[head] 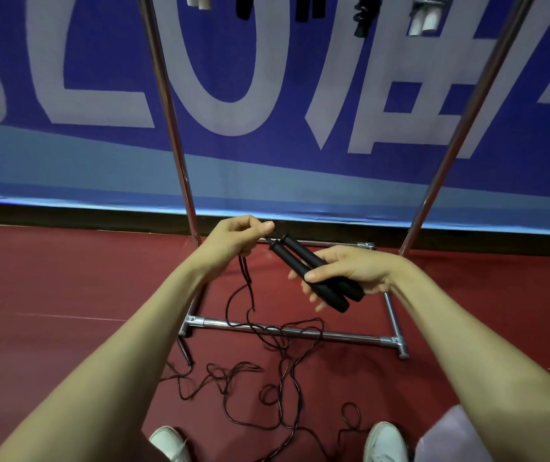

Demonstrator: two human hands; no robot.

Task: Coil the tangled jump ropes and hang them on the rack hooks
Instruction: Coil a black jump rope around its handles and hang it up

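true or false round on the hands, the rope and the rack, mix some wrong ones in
1. The right hand holds both black handles. True.
2. The left hand is empty. False: it pinches the rope just by the handles' tops.
3. The rope is neatly coiled. False: most of it lies in loose tangles on the floor.
4. The rope crosses the rack's base bar. True.
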